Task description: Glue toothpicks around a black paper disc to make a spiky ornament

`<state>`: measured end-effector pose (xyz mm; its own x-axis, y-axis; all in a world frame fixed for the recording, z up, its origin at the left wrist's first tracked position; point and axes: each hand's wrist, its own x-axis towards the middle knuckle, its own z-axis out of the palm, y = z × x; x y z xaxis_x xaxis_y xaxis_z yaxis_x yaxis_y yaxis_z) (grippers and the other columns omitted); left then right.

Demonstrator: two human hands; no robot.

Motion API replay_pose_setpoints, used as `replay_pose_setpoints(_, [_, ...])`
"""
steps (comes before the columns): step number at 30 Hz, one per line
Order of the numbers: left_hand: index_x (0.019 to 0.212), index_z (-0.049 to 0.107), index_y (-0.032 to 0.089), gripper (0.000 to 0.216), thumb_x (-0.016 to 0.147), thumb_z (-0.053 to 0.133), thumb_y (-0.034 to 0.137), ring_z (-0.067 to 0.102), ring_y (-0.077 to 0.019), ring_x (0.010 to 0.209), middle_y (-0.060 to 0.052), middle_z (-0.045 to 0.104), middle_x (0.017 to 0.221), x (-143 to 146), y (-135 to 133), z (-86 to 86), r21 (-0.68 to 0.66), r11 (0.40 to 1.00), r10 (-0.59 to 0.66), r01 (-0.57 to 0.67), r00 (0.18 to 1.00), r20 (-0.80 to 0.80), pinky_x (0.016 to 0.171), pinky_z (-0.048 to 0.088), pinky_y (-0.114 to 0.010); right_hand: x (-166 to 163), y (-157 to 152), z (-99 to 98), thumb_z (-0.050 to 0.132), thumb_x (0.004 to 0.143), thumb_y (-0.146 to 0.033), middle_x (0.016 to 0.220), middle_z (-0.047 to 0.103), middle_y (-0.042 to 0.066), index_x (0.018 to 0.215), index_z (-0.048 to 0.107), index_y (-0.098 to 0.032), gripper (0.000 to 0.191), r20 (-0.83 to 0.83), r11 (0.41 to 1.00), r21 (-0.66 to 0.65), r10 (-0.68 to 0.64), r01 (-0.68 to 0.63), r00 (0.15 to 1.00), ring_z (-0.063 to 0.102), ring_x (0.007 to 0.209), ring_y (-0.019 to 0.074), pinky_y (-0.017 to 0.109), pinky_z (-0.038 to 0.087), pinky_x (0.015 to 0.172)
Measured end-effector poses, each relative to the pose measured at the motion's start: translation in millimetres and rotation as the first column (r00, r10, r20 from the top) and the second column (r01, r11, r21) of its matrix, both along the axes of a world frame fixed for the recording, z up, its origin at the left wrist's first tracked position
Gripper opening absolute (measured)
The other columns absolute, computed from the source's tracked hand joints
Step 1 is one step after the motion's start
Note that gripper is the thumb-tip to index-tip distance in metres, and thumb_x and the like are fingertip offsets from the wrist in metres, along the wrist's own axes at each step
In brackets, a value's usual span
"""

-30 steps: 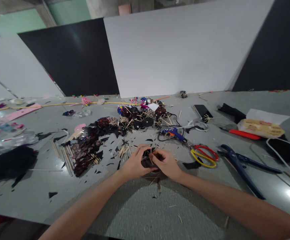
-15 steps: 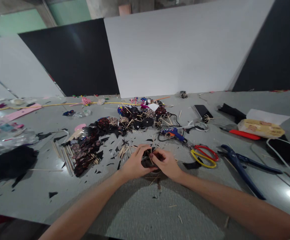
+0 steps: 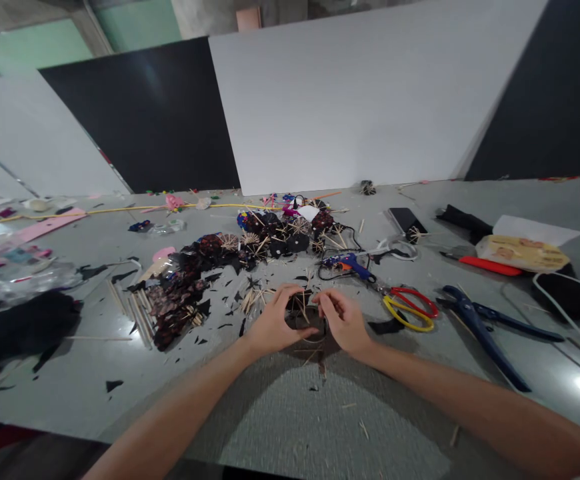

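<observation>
Head view: left hand (image 3: 274,325) clamps dark stick frame (image 3: 303,309); right hand (image 3: 349,327) curls, grip unclear.

Dark phone (image 3: 405,219); white wall panel (image 3: 360,100)

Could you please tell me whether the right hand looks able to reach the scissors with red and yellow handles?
Probably yes: the scissors lie close by on the right hand's right, uncovered, with only a black scrap seen between; whether the hand holds something is unclear.

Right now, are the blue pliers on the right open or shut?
The blue pliers look open: the handles spread wide apart; jaws unclear.
</observation>
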<state>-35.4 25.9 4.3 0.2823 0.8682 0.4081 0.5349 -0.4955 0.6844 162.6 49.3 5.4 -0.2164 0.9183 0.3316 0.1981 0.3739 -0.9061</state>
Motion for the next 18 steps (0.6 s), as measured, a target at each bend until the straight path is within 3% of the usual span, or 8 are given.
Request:
replay_pose_setpoints(4, [0.134, 0.049, 0.026, 0.073, 0.075, 0.089, 0.04, 0.058, -0.0309, 0.128, -0.011, 0.057, 0.135, 2.0, -1.1, 5.0, -0.041, 0.999, 0.036, -0.034, 0.998, 0.048, 0.11, 0.048, -0.047, 7.6, 11.9, 13.1, 0.051, 0.1, -0.047, 0.062, 0.056, -0.001, 0.081, 0.067, -0.019, 0.037, -0.004, 0.998, -0.017, -0.06, 0.06, 0.998, 0.052, 0.058, 0.0156, 0.028, 0.039, 0.056])
replay_pose_setpoints(9, [0.133, 0.051, 0.024, 0.073, 0.072, 0.09, 0.041, 0.058, -0.0298, 0.125, -0.01, 0.058, 0.134, 4.0, -2.5, 5.7, -0.051, 0.998, 0.035, -0.028, 0.989, 0.142, 0.11, 0.046, -0.046, 19.5, 26.9, 30.1, 0.055, 0.098, -0.045, 0.063, 0.058, -0.001, 0.081, 0.068, -0.019, 0.034, 0.02, 0.999, -0.023, -0.022, 0.023, 1.0, 0.051, 0.057, 0.0142, 0.027, 0.037, 0.055])
replay_pose_setpoints(14, [0.133, 0.054, 0.025, 0.077, 0.068, 0.092, 0.041, 0.058, -0.0322, 0.126, -0.011, 0.057, 0.138, 5.7, -8.9, 6.4, -0.136, 0.99, 0.006, 0.039, 0.948, 0.317, 0.104, 0.049, -0.046, 37.3, 24.6, 38.3, 0.053, 0.099, -0.043, 0.062, 0.057, -0.003, 0.083, 0.069, -0.02, 0.032, 0.16, 0.999, 0.03, -0.041, 0.036, 0.986, 0.049, 0.055, 0.0134, 0.027, 0.036, 0.055])
replay_pose_setpoints(18, [0.134, 0.056, 0.026, 0.079, 0.066, 0.094, 0.039, 0.061, -0.0328, 0.12, -0.011, 0.06, 0.135, 8.4, -15.7, 9.8, -0.248, 0.961, -0.004, 0.126, 0.898, 0.441, 0.098, 0.052, -0.044, 62.6, 29.2, 30.3, 0.048, 0.099, -0.041, 0.063, 0.061, -0.002, 0.085, 0.069, -0.02, 0.033, 0.326, 0.988, 0.111, -0.138, 0.107, 0.935, 0.051, 0.054, 0.0141, 0.028, 0.036, 0.057])
